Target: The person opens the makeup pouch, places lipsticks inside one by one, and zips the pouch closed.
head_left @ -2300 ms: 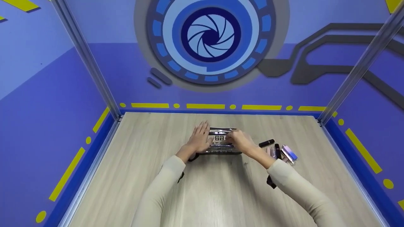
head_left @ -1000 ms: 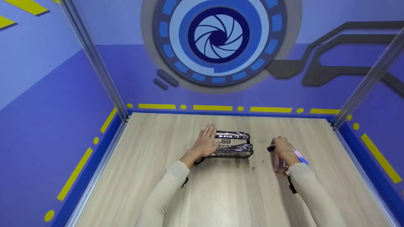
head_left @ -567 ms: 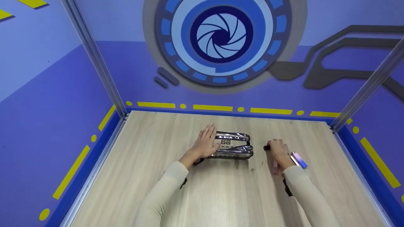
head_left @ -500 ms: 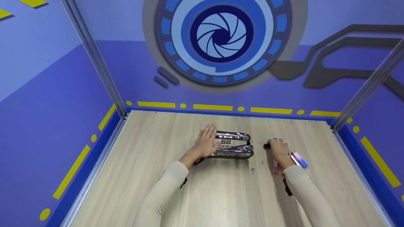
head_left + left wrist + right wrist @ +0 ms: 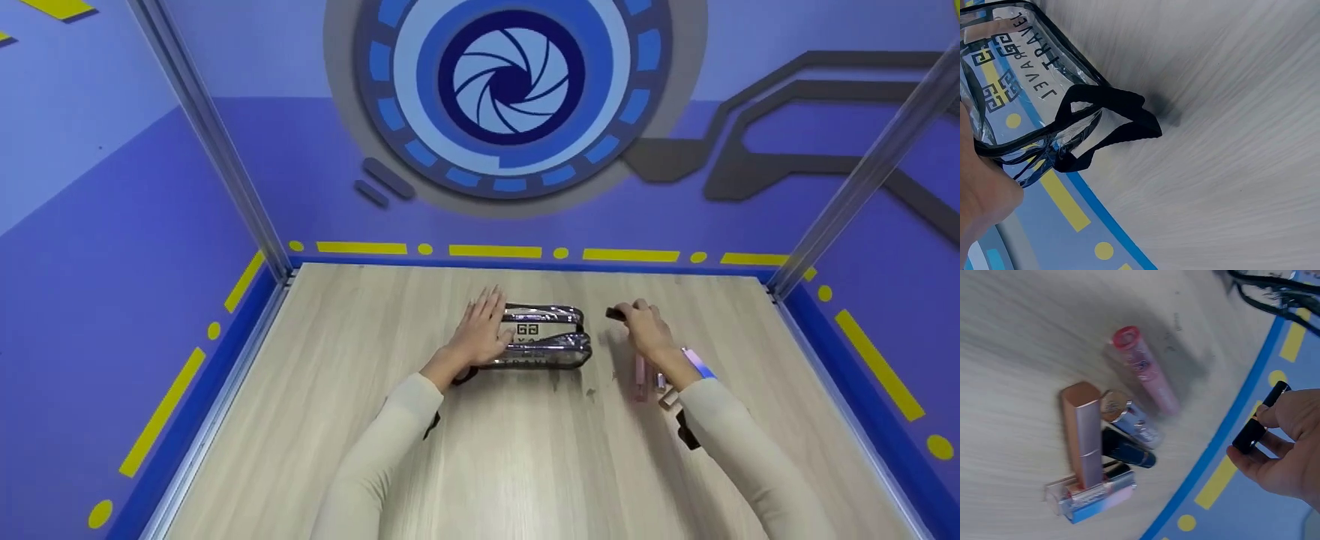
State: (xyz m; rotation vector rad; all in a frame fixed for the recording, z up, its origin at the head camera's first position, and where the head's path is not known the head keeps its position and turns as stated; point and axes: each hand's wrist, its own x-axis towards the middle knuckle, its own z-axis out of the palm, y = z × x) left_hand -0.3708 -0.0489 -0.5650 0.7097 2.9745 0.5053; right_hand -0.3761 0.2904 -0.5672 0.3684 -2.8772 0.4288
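A clear pouch (image 5: 551,358) with black trim and lettering lies on the table, its black strap loop (image 5: 1123,104) standing out in the left wrist view. My left hand (image 5: 478,334) rests with straight fingers across the left part of the pouch. To the right of the pouch, my right hand (image 5: 646,330) pinches a black lipstick (image 5: 1249,436) above the table. Its left end points toward the pouch. Below and behind that hand lie a pink tube (image 5: 1148,374), a silvery tube (image 5: 1133,422), a black tube (image 5: 1127,449) and a brown lipstick (image 5: 1086,436).
A pink-and-blue case (image 5: 1103,500) lies at the outer side of the cosmetics, close against the brown lipstick. The wooden table (image 5: 495,465) ends at a blue patterned wall (image 5: 285,180) behind. Metal posts (image 5: 214,142) stand at both back corners.
My right hand went from the pouch to the cosmetics, gripped the black lipstick, and has now lifted it back leftward toward the pouch. My left hand stays on the pouch.
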